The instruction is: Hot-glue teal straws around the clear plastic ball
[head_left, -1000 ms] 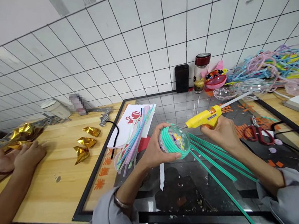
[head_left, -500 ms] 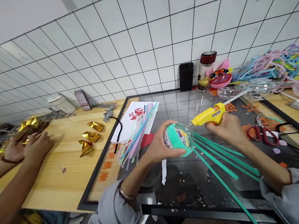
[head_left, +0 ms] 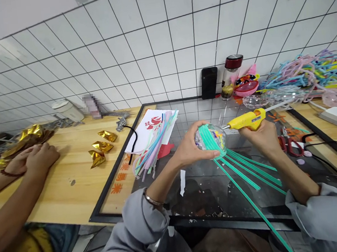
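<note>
Both hands have shifted a little rightward and toward the wall since the earlier frame, bringing the ball and glue gun along. Left hand [head_left: 190, 147] is wrapped around the clear ball [head_left: 211, 140], fingers over the top and thumb below. Green fuzzy strips band its side, and colourful bits show through the clear part. It is held above a dark glossy panel [head_left: 196, 179] on the wooden table [head_left: 77, 159]. Right hand [head_left: 261, 134] is closed around the handle of a yellow glue gun [head_left: 248, 121], its nozzle pointing left at the ball's upper right edge; whether they touch is unclear. Loose green strips [head_left: 246, 178] trail from the ball toward the lower right. Red-handled scissors [head_left: 293, 151] lie just beyond the right wrist. To the left, a pastel bundle of stems [head_left: 155, 147] rests partly over white paper [head_left: 137, 133]. Farther left, near three gold foil pieces [head_left: 103, 147], another person's hands [head_left: 36, 158] are together.
</note>
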The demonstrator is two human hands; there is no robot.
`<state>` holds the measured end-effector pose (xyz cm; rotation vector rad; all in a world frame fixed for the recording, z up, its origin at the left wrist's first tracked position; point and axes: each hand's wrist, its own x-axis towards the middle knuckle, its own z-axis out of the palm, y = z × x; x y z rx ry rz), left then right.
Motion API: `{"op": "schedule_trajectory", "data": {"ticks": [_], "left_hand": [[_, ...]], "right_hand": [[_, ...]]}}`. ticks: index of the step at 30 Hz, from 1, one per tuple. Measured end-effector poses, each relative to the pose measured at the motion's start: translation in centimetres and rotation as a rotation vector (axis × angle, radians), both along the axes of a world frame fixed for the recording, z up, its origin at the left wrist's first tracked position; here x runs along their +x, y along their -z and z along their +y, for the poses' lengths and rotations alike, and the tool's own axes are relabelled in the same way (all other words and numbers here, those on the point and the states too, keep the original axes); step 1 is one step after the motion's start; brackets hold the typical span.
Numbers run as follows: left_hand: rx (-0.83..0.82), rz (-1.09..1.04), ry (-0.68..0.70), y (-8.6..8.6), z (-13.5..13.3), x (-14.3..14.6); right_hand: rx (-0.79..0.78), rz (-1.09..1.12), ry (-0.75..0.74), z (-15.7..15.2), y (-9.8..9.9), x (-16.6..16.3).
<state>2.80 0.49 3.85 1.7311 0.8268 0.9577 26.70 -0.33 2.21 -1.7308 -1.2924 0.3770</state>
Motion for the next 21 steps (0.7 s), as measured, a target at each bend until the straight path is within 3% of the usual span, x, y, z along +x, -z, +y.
{"op": "schedule_trajectory", "data": {"ticks": [10,21], "left_hand": [[-0.053,-0.011,0.026,1.2,-0.3,-0.9],[0.001,0.021,-0.011,1.1,-0.2,-1.0]], "right_hand": [[-0.036,-0.115,0.016,-0.7,-0.4,-0.3],[-0.036,-0.128,-0.031,-0.7,0.0,-0.6]]}}
